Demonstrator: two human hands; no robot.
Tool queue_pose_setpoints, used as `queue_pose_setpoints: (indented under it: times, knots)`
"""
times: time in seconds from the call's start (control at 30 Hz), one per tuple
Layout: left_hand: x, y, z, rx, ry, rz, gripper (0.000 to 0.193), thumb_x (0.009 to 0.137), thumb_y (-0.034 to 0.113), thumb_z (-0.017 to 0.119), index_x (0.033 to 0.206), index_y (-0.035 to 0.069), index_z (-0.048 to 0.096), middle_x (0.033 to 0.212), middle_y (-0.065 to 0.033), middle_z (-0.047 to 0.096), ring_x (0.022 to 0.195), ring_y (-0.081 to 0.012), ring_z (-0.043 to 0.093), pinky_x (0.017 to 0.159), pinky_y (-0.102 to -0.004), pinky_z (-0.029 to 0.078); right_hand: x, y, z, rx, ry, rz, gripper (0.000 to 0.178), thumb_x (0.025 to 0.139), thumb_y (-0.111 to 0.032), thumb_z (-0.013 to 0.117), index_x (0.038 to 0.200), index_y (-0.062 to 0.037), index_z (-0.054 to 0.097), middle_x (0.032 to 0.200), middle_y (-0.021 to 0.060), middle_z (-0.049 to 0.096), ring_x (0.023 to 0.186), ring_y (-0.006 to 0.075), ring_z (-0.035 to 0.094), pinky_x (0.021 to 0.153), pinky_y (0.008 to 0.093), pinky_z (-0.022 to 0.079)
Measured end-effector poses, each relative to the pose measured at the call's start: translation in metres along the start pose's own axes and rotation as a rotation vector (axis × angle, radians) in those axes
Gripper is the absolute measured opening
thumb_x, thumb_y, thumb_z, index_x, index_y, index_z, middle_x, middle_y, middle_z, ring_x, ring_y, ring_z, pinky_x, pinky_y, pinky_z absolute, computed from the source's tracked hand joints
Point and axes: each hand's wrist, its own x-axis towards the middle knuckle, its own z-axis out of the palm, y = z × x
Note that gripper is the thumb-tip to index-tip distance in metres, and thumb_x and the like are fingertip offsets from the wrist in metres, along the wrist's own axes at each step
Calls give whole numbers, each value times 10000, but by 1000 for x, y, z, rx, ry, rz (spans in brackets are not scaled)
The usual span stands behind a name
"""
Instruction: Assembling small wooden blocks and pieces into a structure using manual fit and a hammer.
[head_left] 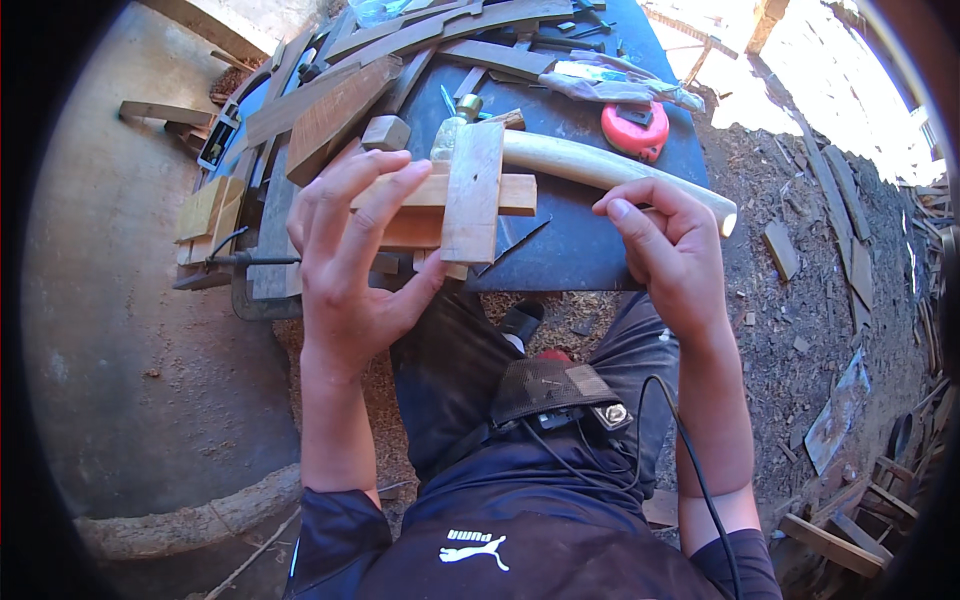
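Observation:
My left hand [345, 260] is spread around the left side of a small wooden assembly, fingers apart. The thumb tip sits by the lower edge of its upright flat wood piece [472, 190], which crosses a narrower wooden bar [518, 193]; I cannot tell whether it touches. To the right, my right hand [665, 235] hovers over the table's near edge, index finger and thumb pinched and the others curled. Whatever is in the pinch, if anything, is too small to see. Behind the assembly lies a hammer with a pale wooden handle [610, 168], its head partly covered.
Loose wood strips [430, 40] pile up across the back left of the dark table [560, 255]. A red tape measure [636, 130] and a plastic bag [615, 82] lie at the back right. Wood scraps [780, 250] litter the ground. A black cable [690, 440] hangs beside my right forearm.

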Motion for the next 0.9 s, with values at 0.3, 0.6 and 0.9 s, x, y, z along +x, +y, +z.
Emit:
queue_pose_setpoints:
  times: [0.3, 0.6, 0.9]
  knots:
    - [-6, 1, 29, -57, 46, -32, 402, 778, 153, 815, 1176, 162, 755, 1210, -17, 730, 1191, -197, 668, 1096, -445, 350, -1, -2, 21, -541, 88, -467, 446, 835, -21, 759, 1249, -180, 717, 780, 10, 499, 660, 109, 483, 618, 273, 435]
    - [-12, 0, 41, -128, 154, -43, 354, 811, 134, 798, 1162, 148, 758, 1182, -11, 745, 1186, -188, 681, 1114, -475, 316, 41, -5, 33, -1263, -81, -1214, 526, 806, -114, 684, 1302, -287, 675, 1412, -10, 585, 1231, 240, 597, 896, 380, 573]
    - [-11, 4, 44, -185, 218, -66, 285, 836, 127, 781, 1118, 148, 744, 1166, 4, 730, 1161, -167, 677, 1120, -519, 299, 40, -8, 33, -1149, -156, -1205, 443, 798, -57, 710, 1236, -125, 721, 1285, 90, 690, 1007, 274, 710, 847, 385, 598]
